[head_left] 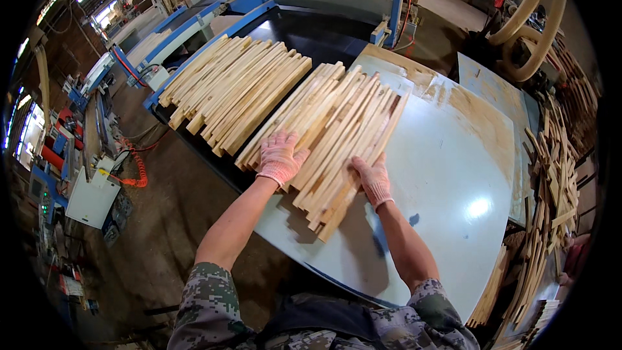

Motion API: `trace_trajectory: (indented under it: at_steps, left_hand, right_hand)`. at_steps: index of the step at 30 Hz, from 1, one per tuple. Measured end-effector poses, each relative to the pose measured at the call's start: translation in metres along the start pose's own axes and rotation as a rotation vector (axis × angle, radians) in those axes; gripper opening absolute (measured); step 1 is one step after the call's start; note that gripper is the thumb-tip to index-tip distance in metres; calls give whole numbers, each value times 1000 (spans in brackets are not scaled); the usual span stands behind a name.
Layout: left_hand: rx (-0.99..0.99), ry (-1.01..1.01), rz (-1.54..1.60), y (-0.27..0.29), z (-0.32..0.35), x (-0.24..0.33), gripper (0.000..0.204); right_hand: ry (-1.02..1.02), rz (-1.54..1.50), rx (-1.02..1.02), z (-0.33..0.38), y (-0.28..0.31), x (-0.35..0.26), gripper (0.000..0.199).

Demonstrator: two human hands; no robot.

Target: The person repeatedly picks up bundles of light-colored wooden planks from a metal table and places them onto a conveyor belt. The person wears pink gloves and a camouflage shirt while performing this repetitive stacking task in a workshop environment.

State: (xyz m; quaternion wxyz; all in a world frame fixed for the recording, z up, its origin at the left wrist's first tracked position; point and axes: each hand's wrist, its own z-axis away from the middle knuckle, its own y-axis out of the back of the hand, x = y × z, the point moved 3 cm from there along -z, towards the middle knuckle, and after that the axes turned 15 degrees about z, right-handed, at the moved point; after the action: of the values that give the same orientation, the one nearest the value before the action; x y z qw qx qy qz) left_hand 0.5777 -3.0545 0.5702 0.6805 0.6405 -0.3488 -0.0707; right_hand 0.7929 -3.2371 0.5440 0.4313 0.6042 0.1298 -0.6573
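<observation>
A row of pale wooden strips [340, 129] lies side by side in front of me, slanting away, partly on the dark belt and partly on the light table [447, 175]. My left hand [282, 155], in a pinkish knit glove, rests on top of the strips at the row's left side, fingers stretched out and thumb apart. At the right edge my right hand [374, 178], gloved alike, grips the outer strips with its thumb over the top; its fingertips are partly hidden along the side. The strips' near ends are uneven.
Another row of wooden strips [236, 91] lies on the black conveyor belt [311, 29] to the left. Behind stands a blue machine frame [396, 6]. Loose wood pieces [551, 181] are heaped at the right, below thick hoses [528, 13]. A white control box [94, 198] stands at left.
</observation>
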Motion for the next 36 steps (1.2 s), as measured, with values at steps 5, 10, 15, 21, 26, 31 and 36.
trace_trajectory:
  at_steps: [5, 10, 15, 21, 26, 31, 36]
  left_hand:
    - [-37, -32, 10, 21, -21, -22, 70]
    - [-84, -163, -24, 41, -43, -21, 62]
    - [-254, -219, -38, 59, -56, -26, 66]
    - [-492, -148, 91, 68, -98, -18, 80]
    - [-557, -82, 161, 61, -110, -9, 80]
    - [-600, -108, 147, 61, -102, -1, 82]
    - [-570, -185, 73, 57, -102, 4, 81]
  right_hand:
    - [31, 211, -102, -27, -28, -29, 84]
    - [-43, 665, -132, -27, -12, -44, 80]
    - [-113, 651, 23, -11, -33, -34, 89]
    - [-189, 725, 162, -14, -51, -38, 82]
    - [-299, 801, 187, -4, -56, -53, 81]
    - [-306, 767, 149, 13, -62, -62, 88]
    - [-276, 728, 182, 38, -61, -56, 94]
